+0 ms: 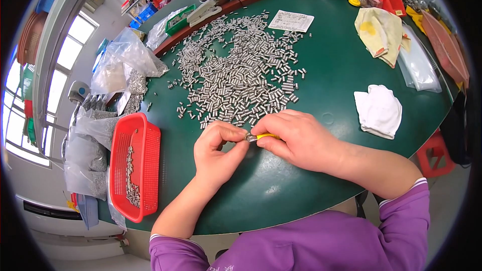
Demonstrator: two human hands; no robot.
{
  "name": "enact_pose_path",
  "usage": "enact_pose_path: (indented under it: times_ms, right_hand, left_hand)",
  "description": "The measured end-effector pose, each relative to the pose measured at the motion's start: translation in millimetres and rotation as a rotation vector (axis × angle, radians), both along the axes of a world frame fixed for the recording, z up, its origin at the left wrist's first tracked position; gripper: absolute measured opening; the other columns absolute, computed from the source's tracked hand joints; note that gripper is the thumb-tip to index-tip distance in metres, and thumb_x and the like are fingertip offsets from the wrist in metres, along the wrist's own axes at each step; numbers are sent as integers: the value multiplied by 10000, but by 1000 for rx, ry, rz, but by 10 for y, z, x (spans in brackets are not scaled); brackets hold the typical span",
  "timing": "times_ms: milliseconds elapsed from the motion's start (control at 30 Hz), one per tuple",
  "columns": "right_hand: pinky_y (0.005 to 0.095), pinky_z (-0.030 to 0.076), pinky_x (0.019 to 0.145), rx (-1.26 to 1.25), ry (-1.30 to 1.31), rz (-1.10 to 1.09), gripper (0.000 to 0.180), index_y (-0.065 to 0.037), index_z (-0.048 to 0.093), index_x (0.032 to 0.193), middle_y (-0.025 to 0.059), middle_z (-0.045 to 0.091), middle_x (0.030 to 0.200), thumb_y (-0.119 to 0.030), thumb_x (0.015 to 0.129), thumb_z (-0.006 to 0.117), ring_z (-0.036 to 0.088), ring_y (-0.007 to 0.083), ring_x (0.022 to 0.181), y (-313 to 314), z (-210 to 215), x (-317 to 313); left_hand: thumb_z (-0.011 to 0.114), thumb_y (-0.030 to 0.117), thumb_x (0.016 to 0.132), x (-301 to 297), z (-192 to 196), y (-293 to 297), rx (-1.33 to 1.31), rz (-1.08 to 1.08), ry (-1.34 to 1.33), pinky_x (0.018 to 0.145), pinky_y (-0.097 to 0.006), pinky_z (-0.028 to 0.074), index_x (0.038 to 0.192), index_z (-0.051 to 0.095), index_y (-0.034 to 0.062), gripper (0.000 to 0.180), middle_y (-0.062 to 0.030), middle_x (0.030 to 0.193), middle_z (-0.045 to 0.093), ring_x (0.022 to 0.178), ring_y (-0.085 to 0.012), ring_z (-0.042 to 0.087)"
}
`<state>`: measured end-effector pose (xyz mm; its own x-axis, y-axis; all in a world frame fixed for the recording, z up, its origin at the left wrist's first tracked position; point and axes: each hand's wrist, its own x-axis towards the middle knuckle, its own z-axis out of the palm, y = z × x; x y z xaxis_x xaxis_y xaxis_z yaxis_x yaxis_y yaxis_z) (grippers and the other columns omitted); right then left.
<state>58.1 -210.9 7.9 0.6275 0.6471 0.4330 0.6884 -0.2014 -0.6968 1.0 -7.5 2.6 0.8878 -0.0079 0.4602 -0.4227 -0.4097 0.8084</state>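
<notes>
Near the middle of the green table (321,190), my two hands meet in front of a wide pile of small metal cylinders (236,75). My right hand (296,135) is closed around a small yellow-handled tool (266,136) with a short metal tip; most of its handle is hidden in the fist. The tip points left and meets the fingertips of my left hand (221,148). Thumb and forefinger there pinch a small metal cylinder (248,136), largely covered by the fingers. To the left stands a red perforated basket (153,170) with some metal cylinders in it.
A white cloth (379,110) and a stained pale-yellow cloth (379,32) lie to the right. At the back is a paper slip (291,21), with a green tray (179,19) further left. Plastic bags of metal parts (88,155) crowd the left edge.
</notes>
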Motion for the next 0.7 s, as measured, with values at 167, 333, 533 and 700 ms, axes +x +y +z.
enact_pose_path:
  times_ms: [167, 333, 533, 700]
  right_hand:
    - [374, 466, 807, -19, -305, 37, 212, -118, 633, 1018, 28, 645, 932, -204, 836, 699, 619, 235, 889, -41, -4, 79]
    - [350, 458, 803, -88, -530, 67, 218, -131, 658, 1008, -1, 639, 932, -198, 803, 693, 613, 197, 885, -83, 33, 149]
    - [316, 479, 795, -156, -803, 79, 194, -133, 667, 926, -9, 642, 944, -166, 735, 682, 617, 155, 898, -83, 89, 149]
    - [298, 497, 794, -112, -949, 89, 154, -123, 653, 864, -12, 638, 928, -144, 712, 674, 616, 139, 893, -59, 108, 128]
  left_hand:
    - [709, -110, 736, 10, 13, 45, -135, -105, 120, 725, -265, 528, 809, 615, 9, 168, -91, 906, 639, 833, -166, 639]
    - [721, -88, 760, -9, 88, 68, -123, -150, 358, 694, -234, 515, 821, 611, 9, 158, -55, 897, 631, 807, -109, 618]
    - [748, -20, 798, -1, 78, 114, -165, -175, 572, 677, -205, 506, 844, 621, 18, 141, -3, 874, 624, 772, -51, 593]
    - [739, 9, 824, 13, 138, 125, -161, -183, 709, 696, -215, 521, 872, 623, 9, 125, -21, 862, 658, 774, -61, 619]
